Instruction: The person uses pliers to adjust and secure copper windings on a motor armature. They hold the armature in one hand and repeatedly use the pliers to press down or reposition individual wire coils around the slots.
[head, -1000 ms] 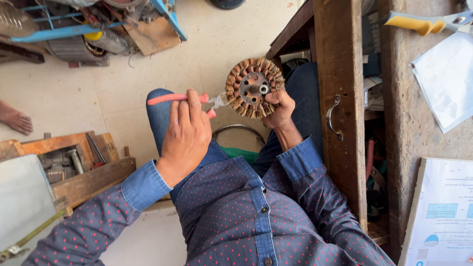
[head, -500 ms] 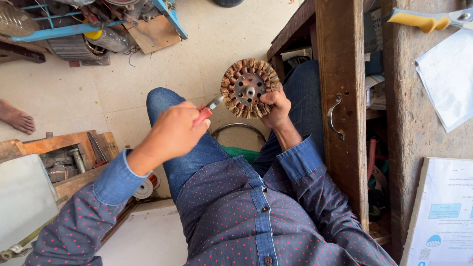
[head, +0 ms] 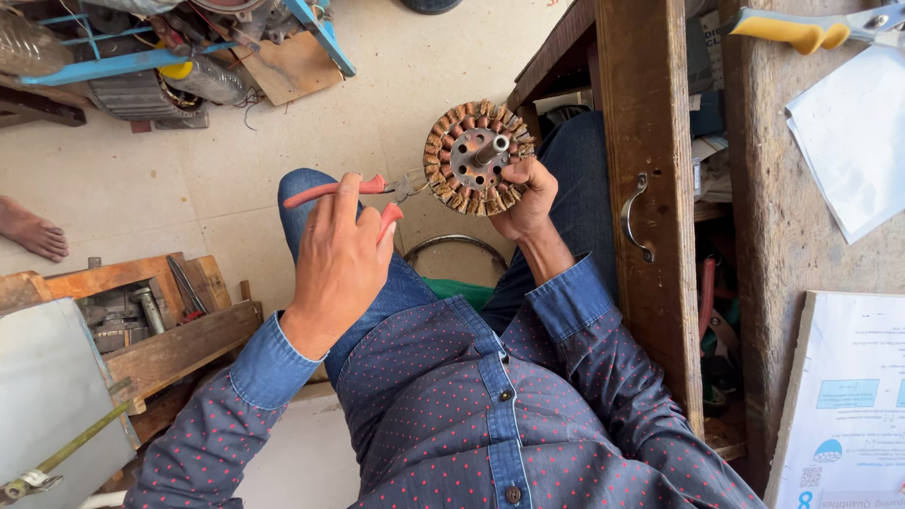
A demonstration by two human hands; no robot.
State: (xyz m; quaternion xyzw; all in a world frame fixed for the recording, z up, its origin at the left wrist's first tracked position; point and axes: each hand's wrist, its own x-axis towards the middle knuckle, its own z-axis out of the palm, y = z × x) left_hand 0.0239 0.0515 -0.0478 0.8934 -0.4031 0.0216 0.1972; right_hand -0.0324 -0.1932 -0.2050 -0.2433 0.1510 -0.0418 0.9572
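Copper-wound stator (head: 476, 155) pinched in raised right hand (head: 526, 196); left hand (head: 341, 254) wrapped around red-handled pliers (head: 353, 193).

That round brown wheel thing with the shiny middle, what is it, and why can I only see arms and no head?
The camera sits on the person's head and looks down, so you see only their arms, dotted blue shirt and jeans. The right hand holds up a round motor part wound with copper-brown wire coils, with a grey metal hub and short shaft in its middle. The left hand holds red-handled pliers, whose tip reaches the edge of the coils. Below is a pale tiled floor with a wooden box of metal parts and a pile of scrap. On the right stands a wooden bench with white papers and a yellow-handled tool. Someone else's bare foot shows at the left edge.
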